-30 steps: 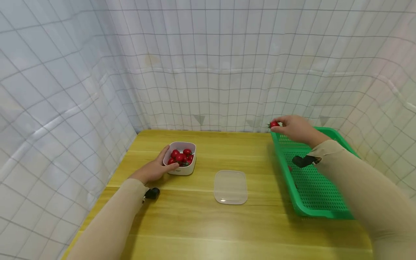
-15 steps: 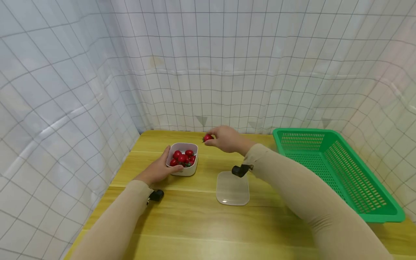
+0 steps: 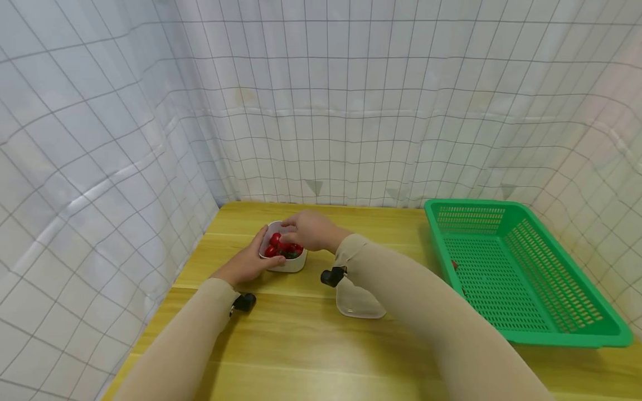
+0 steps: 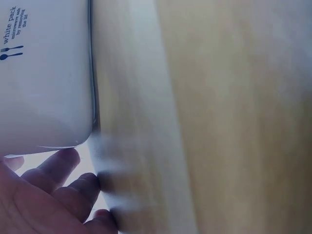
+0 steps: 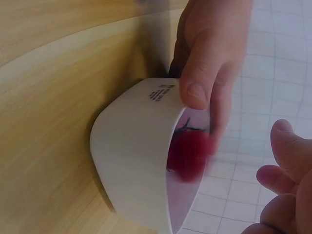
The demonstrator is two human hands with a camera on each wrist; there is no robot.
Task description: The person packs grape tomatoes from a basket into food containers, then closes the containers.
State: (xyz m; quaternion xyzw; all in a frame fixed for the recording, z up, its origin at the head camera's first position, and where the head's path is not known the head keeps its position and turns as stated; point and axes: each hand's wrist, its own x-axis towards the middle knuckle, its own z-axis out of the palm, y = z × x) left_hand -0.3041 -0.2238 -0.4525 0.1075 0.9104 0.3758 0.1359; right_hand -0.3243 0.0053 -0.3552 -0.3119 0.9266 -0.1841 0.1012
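Note:
My left hand holds a white plastic food container, its thumb over the near rim and fingers along the left side. Several cherry tomatoes lie inside. Above the container's right side is my right hand, hiding part of the opening in the head view. In the right wrist view, that hand's thumb and fingers stand apart with nothing between them, while a blurred red cherry tomato with a green stem shows at the container's mouth. Printed lettering marks the container's wall in the left wrist view.
A translucent lid lies on the wooden table, partly covered by the right sleeve. At the right stands a green plastic basket with a tomato near its left wall. Grid-patterned sheeting surrounds the table.
My right hand has carried a cherry tomato leftward from the green basket to the container and let it go there. The left hand keeps its hold on the container.

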